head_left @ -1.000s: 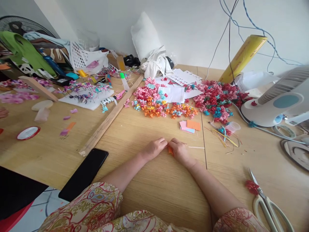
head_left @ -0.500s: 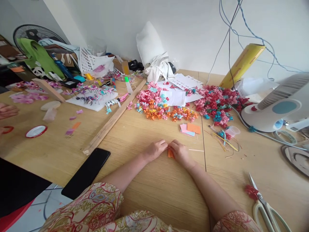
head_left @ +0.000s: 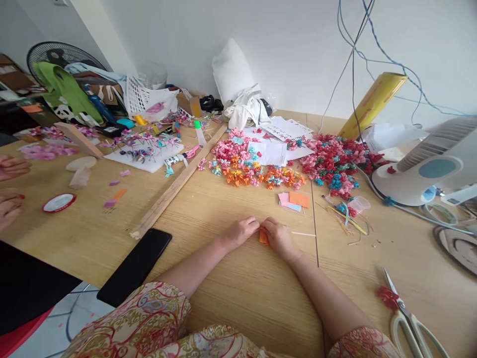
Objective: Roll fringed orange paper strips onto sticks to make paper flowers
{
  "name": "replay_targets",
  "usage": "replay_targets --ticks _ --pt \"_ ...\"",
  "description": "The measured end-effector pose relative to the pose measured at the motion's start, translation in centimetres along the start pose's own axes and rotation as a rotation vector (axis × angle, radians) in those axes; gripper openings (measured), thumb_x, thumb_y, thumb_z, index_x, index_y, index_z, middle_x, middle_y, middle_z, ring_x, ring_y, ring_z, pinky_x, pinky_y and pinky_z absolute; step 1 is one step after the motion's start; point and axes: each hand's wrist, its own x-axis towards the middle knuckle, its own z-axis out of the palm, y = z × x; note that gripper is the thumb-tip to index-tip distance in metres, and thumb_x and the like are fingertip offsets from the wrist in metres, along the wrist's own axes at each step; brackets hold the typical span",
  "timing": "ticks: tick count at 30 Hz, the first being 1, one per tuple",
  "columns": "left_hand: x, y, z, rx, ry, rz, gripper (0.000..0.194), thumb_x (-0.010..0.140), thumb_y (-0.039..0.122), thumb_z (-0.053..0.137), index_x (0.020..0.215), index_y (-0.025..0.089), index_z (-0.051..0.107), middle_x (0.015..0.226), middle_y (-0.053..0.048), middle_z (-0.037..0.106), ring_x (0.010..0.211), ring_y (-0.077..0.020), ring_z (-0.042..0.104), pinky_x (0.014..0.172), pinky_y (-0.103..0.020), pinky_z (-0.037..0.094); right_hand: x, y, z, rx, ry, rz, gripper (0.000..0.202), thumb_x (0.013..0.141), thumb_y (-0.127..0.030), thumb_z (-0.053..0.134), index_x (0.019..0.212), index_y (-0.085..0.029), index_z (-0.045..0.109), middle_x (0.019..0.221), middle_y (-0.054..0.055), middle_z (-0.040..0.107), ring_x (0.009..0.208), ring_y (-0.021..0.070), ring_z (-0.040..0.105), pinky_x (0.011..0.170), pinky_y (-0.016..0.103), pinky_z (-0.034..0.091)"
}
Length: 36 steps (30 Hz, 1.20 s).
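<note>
Both my hands meet over the wooden table, fingertips almost touching. My right hand [head_left: 278, 238] is closed on a small piece of orange paper [head_left: 263, 237], whose lower part shows below the fingers. The fingers of my left hand [head_left: 241, 232] are pinched together at the paper's upper left edge; what lies between them is too small to make out. A thin pale stick [head_left: 303, 233] pokes out to the right, behind my right hand. Beyond my hands lie loose pink, blue and orange paper pieces [head_left: 298, 200].
A wooden bar [head_left: 179, 183] crosses the table at left, with a black phone [head_left: 134, 267] near its end. Scissors [head_left: 408, 315] lie at front right. Heaps of paper flowers [head_left: 335, 161] spread along the back. At far left are another person's hands [head_left: 11, 186].
My hands keep nearly the same pose around the orange paper. The view has shifted slightly. At far left, the other person's lower hand has come further into view.
</note>
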Motion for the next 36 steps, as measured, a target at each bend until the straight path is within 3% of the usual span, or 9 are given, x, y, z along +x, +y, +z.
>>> replay_targets --ticks 18,29,36 --pt "-0.2 -0.3 0.3 -0.089 0.05 -0.021 0.019 0.088 0.024 0.035 0.08 0.015 0.05 0.077 -0.001 0.049 0.068 -0.0089 0.052 0.061 -0.018 0.043 0.0 0.1 0.5 -0.106 -0.008 0.005 0.024 0.088 -0.022 0.033 0.092 -0.022 0.056 0.087 0.002 0.056 0.069 0.0109 0.054 0.055 0.02 0.03" --pt "-0.5 -0.5 0.5 0.076 -0.004 -0.03 0.026 0.09 0.026 0.032 0.077 0.015 0.051 0.072 0.0 0.048 0.059 -0.0081 0.049 0.053 -0.018 0.039 0.0 -0.1 0.2 -0.153 -0.053 -0.036 0.018 0.085 -0.019 0.039 0.092 -0.021 0.056 0.087 0.002 0.057 0.068 0.0113 0.054 0.055 0.02 0.032" --pt "-0.3 0.0 -0.3 0.136 -0.014 0.028 0.024 0.09 0.024 0.031 0.081 0.016 0.052 0.072 0.0 0.047 0.058 -0.0077 0.049 0.051 -0.018 0.036 0.0 -0.2 -0.6 0.005 0.013 -0.018 0.021 0.088 -0.024 0.034 0.097 -0.021 0.052 0.096 0.003 0.054 0.077 0.0109 0.055 0.064 0.019 0.037"
